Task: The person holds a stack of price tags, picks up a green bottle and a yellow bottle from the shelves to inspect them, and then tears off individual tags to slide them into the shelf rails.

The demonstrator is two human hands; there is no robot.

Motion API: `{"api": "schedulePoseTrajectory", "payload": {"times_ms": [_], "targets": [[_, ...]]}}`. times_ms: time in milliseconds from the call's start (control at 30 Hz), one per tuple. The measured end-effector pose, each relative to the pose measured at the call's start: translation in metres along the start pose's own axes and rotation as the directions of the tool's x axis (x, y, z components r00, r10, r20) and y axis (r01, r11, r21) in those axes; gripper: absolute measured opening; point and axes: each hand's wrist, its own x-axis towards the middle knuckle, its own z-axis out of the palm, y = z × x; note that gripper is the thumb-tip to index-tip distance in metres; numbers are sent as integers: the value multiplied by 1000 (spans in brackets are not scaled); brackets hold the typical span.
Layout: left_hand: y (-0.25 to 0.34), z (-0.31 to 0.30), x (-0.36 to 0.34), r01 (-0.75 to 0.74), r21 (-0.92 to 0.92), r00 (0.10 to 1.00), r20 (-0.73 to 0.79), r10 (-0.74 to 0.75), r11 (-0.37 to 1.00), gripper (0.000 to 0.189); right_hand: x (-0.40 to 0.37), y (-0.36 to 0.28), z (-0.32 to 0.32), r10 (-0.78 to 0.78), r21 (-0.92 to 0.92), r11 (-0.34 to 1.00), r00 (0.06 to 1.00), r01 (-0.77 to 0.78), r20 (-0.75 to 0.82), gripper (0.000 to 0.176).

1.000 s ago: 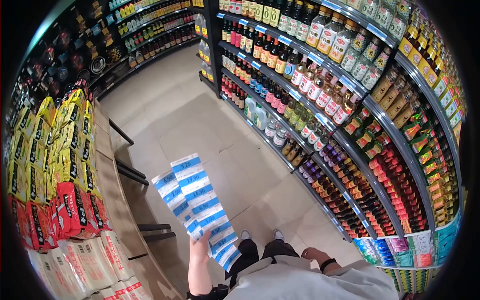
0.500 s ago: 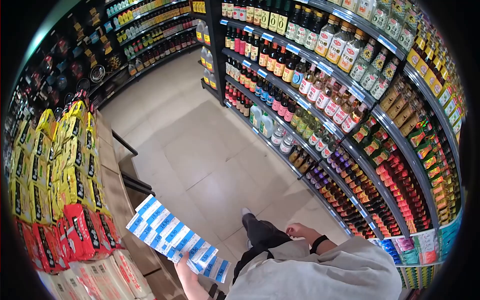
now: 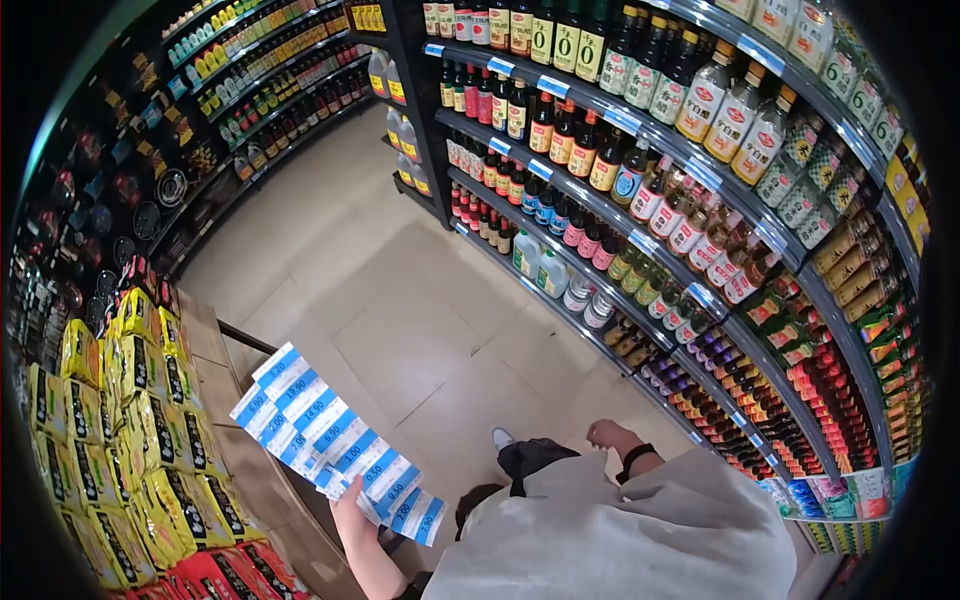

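In my left hand (image 3: pixel 350 512) are several sheets of blue-and-white price labels (image 3: pixel 335 437), overlapping and fanned out. Printed prices show on them, and my fingers pinch the sheets near their lower edge. My right hand (image 3: pixel 614 438) hangs by my side with its fingers curled in and nothing visible in them. A dark band circles that wrist. Below, one shoe (image 3: pixel 502 437) shows on the floor past the hem of my light grey top (image 3: pixel 610 530).
Long shelves on the right hold sauce and vinegar bottles (image 3: pixel 715 105) above blue price strips (image 3: pixel 620 120). At left, yellow packets (image 3: pixel 150 430) and red packets (image 3: pixel 235 575) are piled on a wooden stand (image 3: pixel 205 335). A tiled floor (image 3: pixel 390 330) runs between. Dark shelving with pans (image 3: pixel 172 187) stands further back.
My view has moved forward along the aisle; the packets on the left sit lower in view. The label sheets have shifted slightly up and left, still in my left hand. My right hand has swung forward.
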Motion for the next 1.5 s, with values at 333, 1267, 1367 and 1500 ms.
{"api": "schedulePoseTrajectory", "payload": {"times_ms": [333, 1267, 1367, 1500], "targets": [[46, 30, 108, 49, 22, 992, 117, -52, 999, 39, 45, -118, -40, -355, 90, 897, 825, 433, -439, 13], [201, -2, 329, 41, 137, 928, 363, -88, 990, 36, 34, -263, 139, 155, 432, 902, 933, 0, -324, 19], [206, -1, 337, 38, 135, 908, 408, -91, 990, 36, 29, -246, 176, 222, 341, 934, 923, -108, -314, 19], [206, -5, 347, 60, 133, 896, 430, -112, 989, 37, -11, -249, 195, 200, 346, 932, 950, -109, -239, 21]]}}
